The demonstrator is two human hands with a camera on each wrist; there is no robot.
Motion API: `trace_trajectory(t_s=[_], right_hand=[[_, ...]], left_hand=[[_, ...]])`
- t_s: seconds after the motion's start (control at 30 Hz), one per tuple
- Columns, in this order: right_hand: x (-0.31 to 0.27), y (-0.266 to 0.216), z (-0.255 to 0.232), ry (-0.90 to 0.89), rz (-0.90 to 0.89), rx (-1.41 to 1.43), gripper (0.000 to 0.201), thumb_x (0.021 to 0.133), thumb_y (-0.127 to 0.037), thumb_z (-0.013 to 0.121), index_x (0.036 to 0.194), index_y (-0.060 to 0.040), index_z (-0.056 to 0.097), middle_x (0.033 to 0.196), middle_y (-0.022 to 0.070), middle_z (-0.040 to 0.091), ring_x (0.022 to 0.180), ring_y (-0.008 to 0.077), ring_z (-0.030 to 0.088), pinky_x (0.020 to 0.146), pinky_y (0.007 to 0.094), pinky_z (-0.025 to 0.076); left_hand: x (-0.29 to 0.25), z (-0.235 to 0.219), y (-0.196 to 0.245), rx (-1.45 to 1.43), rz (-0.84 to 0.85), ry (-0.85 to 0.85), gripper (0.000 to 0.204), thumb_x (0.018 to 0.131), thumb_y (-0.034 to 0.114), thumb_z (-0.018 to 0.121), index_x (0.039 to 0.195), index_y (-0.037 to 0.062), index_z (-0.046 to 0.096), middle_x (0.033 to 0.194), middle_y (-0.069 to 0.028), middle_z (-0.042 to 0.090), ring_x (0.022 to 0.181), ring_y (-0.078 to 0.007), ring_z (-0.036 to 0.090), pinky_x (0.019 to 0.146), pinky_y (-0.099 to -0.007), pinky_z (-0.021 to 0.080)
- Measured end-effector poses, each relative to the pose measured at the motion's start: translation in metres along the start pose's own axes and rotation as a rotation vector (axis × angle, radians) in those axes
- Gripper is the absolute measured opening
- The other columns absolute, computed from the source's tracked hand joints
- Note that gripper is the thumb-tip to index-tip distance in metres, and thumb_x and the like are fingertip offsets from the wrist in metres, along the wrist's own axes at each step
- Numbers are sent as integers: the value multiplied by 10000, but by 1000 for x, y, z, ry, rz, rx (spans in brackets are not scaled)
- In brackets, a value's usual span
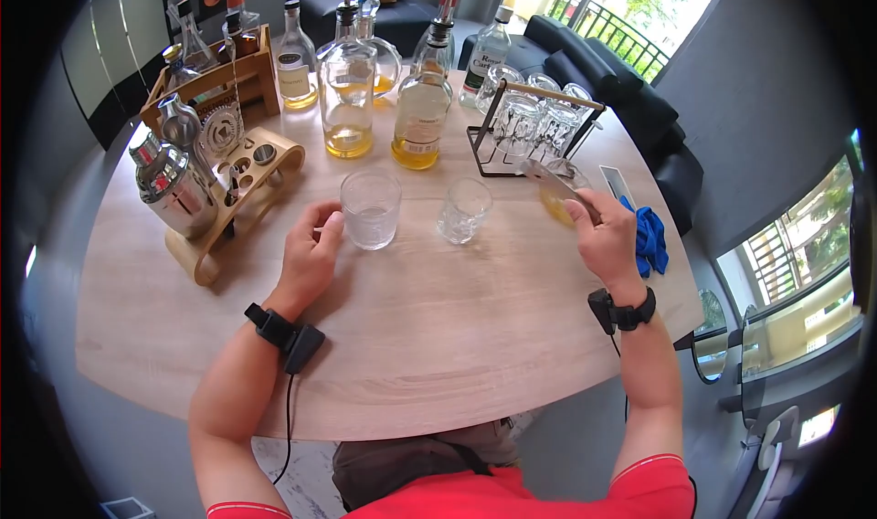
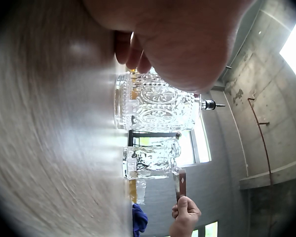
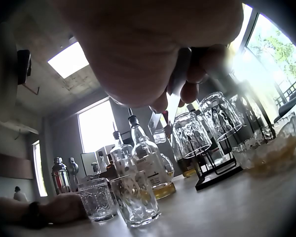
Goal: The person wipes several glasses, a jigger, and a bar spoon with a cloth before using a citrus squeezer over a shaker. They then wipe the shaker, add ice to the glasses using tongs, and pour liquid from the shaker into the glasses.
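Note:
The right hand pinches metal tongs with brown sides, raised over a clear glass bowl with amber colour. Near the tong tips in the right wrist view is a small clear piece; whether they grip it is unclear. The left hand has relaxed, bent fingers beside a patterned glass; contact is hard to tell. To that glass's right stands a smaller clear tumbler. Both glasses are upright.
Several bottles stand behind the glasses. A black rack of upturned glasses is back right, a blue cloth at the right edge. Left are a steel shaker, wooden tool stand and wooden bottle crate.

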State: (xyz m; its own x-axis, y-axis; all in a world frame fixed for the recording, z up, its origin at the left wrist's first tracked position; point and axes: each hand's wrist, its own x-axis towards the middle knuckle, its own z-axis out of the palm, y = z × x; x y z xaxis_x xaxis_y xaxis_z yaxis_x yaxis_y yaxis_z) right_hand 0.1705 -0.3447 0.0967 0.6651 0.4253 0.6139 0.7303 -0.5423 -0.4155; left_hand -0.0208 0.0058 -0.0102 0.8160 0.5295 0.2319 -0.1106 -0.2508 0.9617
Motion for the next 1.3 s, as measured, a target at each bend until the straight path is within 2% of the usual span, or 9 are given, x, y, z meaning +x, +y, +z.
trace_trajectory(t_s=[0.27, 0.37, 0.43, 0.47, 0.53, 0.67, 0.87, 1.13, 1.3], right_hand=[[2, -36, 21, -162, -205, -24, 249, 857, -209, 775, 994, -14, 704, 796, 147, 664, 708, 333, 643, 639, 411, 504], [6, -23, 14, -95, -165, -13, 241, 870, -216, 764, 986, -13, 707, 791, 155, 677, 710, 338, 652, 644, 408, 510], [13, -9, 2, -100, 13, -89, 248, 885, -237, 749, 981, -10, 718, 800, 176, 696, 733, 355, 671, 662, 410, 523], [16, 3, -3, -99, 17, -94, 248, 885, -237, 749, 981, -10, 718, 800, 176, 696, 733, 355, 671, 662, 410, 523], [19, 31, -10, -60, 69, -268, 272, 900, -271, 728, 982, -12, 729, 812, 193, 707, 757, 372, 685, 681, 421, 531], [18, 56, -21, -166, 193, -436, 326, 893, -326, 711, 1006, -21, 742, 893, 191, 723, 840, 381, 695, 736, 452, 541], [11, 87, -10, -205, 196, -516, 317, 892, -335, 692, 1000, -43, 751, 932, 191, 725, 885, 381, 695, 773, 465, 547], [18, 81, 2, -277, 188, -581, 311, 896, -345, 668, 973, -56, 754, 904, 190, 718, 891, 379, 692, 776, 469, 546], [19, 79, -5, -213, 231, -507, 313, 893, -340, 674, 992, -54, 756, 945, 191, 725, 903, 374, 695, 787, 469, 546]], left_hand=[[1, -1, -4, 7, 16, 16, 290, 1026, 195, 583, 1235, -2, 628, 1076, -87, 702, 925, -138, 632, 853, -306, 514], [0, 0, -3, 16, 12, 11, 288, 1026, 192, 583, 1232, -3, 629, 1074, -87, 704, 918, -136, 634, 846, -302, 513], [-1, 0, -1, 18, 4, 2, 288, 1026, 192, 582, 1233, -3, 629, 1071, -85, 705, 912, -135, 633, 841, -301, 512], [-1, 0, 0, 23, -1, 0, 288, 1026, 192, 581, 1233, -3, 629, 1067, -84, 706, 907, -134, 633, 835, -299, 511], [0, 0, -1, 10, 6, 0, 287, 1027, 192, 580, 1231, -2, 630, 1064, -82, 707, 901, -133, 632, 830, -298, 509], [0, 0, -2, 12, 12, 8, 283, 1028, 192, 576, 1228, -2, 632, 1059, -82, 707, 897, -133, 630, 828, -296, 507], [2, 0, -8, -16, 29, 3, 276, 1028, 183, 574, 1226, -3, 628, 1065, -73, 701, 907, -124, 622, 825, -289, 504], [2, -1, -10, -18, 30, 7, 264, 1029, 170, 573, 1216, -8, 628, 1052, -63, 696, 894, -108, 611, 813, -278, 500], [1, -1, -7, -22, 31, 13, 263, 1030, 172, 574, 1217, -3, 632, 1046, -61, 695, 888, -106, 608, 810, -275, 499]])
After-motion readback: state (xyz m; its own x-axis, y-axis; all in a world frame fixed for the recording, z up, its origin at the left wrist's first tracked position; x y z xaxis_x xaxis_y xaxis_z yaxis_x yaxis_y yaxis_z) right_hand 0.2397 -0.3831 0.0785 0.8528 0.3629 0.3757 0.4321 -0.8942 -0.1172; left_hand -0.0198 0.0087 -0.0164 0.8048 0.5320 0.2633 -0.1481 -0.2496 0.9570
